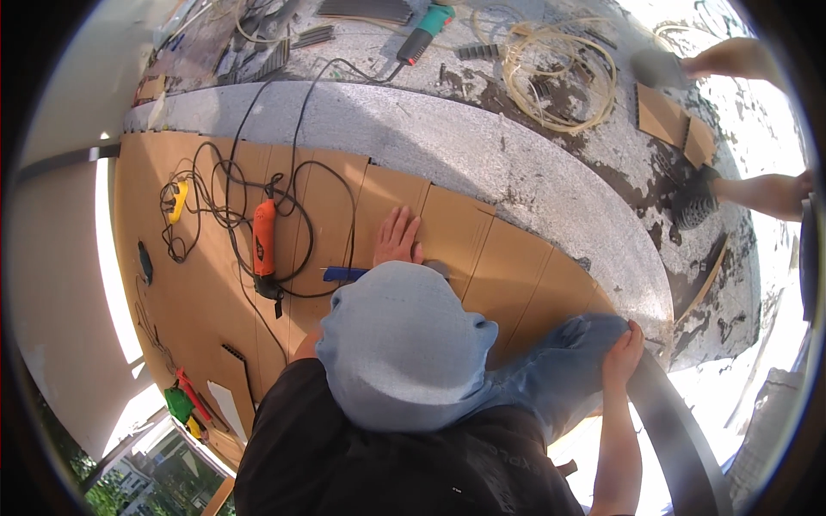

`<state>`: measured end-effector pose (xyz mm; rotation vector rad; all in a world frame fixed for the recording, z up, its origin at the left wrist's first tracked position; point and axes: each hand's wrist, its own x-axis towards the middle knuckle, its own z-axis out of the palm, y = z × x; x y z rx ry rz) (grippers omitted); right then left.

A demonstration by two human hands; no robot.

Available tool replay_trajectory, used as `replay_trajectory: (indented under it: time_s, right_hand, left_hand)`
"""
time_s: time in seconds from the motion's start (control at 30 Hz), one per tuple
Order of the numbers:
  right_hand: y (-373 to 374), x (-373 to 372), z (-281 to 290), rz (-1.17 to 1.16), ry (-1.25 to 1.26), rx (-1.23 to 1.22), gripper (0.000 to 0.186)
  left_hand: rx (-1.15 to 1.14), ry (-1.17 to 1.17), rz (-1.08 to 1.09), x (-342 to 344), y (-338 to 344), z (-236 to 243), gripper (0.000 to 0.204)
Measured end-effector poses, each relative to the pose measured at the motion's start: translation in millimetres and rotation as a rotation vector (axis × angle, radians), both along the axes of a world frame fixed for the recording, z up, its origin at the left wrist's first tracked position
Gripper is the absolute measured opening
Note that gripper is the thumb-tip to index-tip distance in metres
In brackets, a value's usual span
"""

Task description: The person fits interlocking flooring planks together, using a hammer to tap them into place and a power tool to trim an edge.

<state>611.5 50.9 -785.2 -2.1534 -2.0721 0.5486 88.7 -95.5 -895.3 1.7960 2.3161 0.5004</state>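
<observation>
My left hand lies palm down on a large cardboard sheet, fingers spread forward and holding nothing. Its wrist is hidden by my raised knee in light denim. Beside it, a slim blue object sticks out from behind the knee; its kind is hard to tell. My right hand rests on my other denim knee, the fingers laid over the cloth with no tool in them. Left of my left hand, an orange corded power tool lies on the cardboard.
Black cord loops over the cardboard near a yellow item. Beyond the sheet are a green-and-black power tool, coiled pale tubing and cardboard scraps. Another person's shoe stands at right. Red and green tools lie left.
</observation>
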Motion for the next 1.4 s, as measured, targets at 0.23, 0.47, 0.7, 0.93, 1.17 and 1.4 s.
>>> replay_trajectory:
  time_s: [0.23, 0.47, 0.7, 0.93, 1.17, 1.4]
  right_hand:
    - [-12.4, 22.4, -18.4, -0.033, 0.04, -0.028, 0.038]
    - [-10.3, 24.4, -22.7, 0.008, 0.027, -0.034, 0.04]
    - [-9.3, -31.0, 42.8, -0.059, -0.039, -0.197, 0.052]
    - [-14.2, -6.5, 22.2, -0.039, -0.014, -0.143, 0.054]
    - [-14.8, -15.2, 29.1, -0.048, -0.036, -0.142, 0.051]
    - [-17.6, -11.3, 28.0, -0.038, -0.024, -0.105, 0.049]
  left_hand:
    - [0.048, 0.038, 0.02, -15.3, -0.6, -10.1, 0.057]
    - [0.001, 0.039, -0.001, -15.5, -15.5, -20.6, 0.057]
    - [-0.001, 0.1, -0.023, -9.0, -17.8, -32.2, 0.059]
    - [0.025, 0.052, -0.025, -12.9, -17.5, -35.8, 0.056]
    - [0.027, 0.027, -0.028, -14.7, -18.0, -37.5, 0.056]
    - [0.016, 0.036, -0.033, -12.8, -16.7, -29.6, 0.055]
